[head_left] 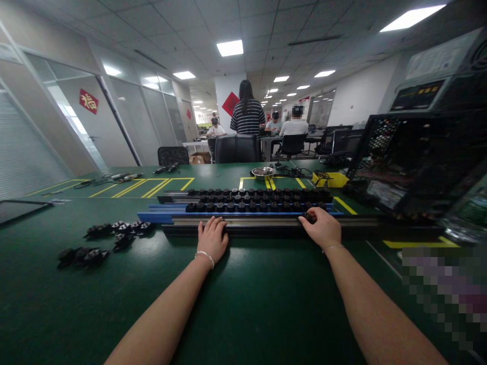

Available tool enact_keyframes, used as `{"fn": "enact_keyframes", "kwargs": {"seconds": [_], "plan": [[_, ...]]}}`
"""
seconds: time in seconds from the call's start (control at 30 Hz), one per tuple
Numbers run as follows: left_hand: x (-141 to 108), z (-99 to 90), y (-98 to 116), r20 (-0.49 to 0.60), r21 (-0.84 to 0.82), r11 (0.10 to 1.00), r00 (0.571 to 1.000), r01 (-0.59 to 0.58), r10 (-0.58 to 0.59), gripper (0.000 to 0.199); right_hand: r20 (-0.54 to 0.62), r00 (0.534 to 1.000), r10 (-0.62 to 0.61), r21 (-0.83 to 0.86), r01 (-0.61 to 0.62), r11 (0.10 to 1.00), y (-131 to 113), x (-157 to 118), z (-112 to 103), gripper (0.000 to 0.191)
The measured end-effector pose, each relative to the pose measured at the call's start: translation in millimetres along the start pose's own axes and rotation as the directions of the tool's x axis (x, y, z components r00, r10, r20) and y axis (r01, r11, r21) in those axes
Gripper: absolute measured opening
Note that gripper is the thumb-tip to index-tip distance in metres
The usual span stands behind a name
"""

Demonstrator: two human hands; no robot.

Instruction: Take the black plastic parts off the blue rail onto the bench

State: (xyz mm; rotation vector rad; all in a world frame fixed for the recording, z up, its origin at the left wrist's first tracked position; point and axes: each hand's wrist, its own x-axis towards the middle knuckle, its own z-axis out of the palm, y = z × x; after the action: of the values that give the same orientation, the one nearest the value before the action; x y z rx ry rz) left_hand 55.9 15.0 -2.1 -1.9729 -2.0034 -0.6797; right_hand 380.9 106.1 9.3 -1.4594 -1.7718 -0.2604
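A long black rail with a silvery channel (262, 222) lies crosswise before me on the green table. My left hand (213, 239) rests over the rail's left portion, fingers stretched and slightly spread, gripping nothing. Toward the rail's right side, my right hand (325, 229) pinches a small black part (309, 217) at the channel; whether it sits inside cannot be seen. Just beyond, blue rails (162, 217) and a row of small black knob-like parts (241, 207) run parallel. Loose black parts (124, 234) lie in clusters left of my left hand.
A metal bowl (263, 173) and a yellow bin (330, 179) stand toward the table's far edge. An open computer case (399, 157) rises at right. Cables (167, 169) lie farther back. Several people sit or stand beyond the table, one in a striped shirt (247, 117).
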Motion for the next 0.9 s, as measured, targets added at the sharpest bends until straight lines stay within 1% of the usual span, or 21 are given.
{"fn": "enact_keyframes", "kwargs": {"seconds": [0.9], "plan": [[-0.1,2.9,-1.0,-0.015,0.01,1.0,1.0,-0.01,0.011,0.034,0.039,0.999,-0.033,0.031,0.032,0.999,-8.8,-0.6,1.3,0.027]]}}
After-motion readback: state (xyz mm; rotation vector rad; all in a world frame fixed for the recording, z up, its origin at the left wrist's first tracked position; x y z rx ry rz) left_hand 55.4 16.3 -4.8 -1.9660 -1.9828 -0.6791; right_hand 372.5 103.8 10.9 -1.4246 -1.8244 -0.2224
